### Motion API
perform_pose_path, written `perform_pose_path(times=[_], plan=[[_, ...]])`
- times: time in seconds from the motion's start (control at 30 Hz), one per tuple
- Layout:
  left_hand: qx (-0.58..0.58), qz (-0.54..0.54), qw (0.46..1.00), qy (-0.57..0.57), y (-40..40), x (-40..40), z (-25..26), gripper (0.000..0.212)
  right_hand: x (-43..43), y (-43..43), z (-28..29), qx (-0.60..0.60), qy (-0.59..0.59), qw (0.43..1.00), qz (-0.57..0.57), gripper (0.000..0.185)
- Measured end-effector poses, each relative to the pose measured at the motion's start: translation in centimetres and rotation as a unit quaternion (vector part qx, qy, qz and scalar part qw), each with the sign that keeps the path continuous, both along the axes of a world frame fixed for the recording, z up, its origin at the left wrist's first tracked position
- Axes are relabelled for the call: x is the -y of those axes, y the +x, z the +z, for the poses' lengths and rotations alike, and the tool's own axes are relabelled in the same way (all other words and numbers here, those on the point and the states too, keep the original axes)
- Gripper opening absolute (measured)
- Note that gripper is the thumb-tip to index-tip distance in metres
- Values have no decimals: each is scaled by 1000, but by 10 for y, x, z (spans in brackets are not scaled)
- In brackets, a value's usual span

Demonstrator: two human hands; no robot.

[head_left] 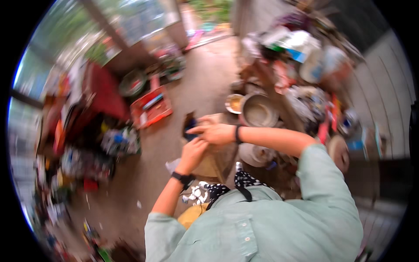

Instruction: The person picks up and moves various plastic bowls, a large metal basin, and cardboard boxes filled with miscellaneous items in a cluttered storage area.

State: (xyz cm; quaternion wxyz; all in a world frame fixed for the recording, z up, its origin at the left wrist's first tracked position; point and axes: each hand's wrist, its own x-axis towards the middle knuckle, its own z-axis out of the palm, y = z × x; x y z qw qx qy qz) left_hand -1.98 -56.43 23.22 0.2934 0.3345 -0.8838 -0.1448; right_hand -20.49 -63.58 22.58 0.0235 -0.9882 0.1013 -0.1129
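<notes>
My left hand and my right hand meet in front of me, the fingers touching. The left wrist bears a black watch, the right a dark band. Blur hides whether anything small lies between the fingers. Below and behind the hands stands a brown cardboard box, and a dark blue thing shows at its far left side. Just past the right wrist are a large round metal pot and a small bowl with yellowish contents.
A red plastic dustpan lies on the concrete floor at the left, near a green basin. Filled bags line the left side. Piled bags and household things crowd the right. A pale round container stands under my right forearm.
</notes>
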Motion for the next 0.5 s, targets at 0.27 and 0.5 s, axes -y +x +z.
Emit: perform_pose_path(times=[0.27, 0.5], plan=[[58, -27, 991, 121, 72, 4, -9, 44, -3, 47, 24, -66, 146, 986, 43, 21], [117, 31, 992, 35, 109, -9, 2, 26, 7, 90, 34, -38, 123, 990, 63, 26]])
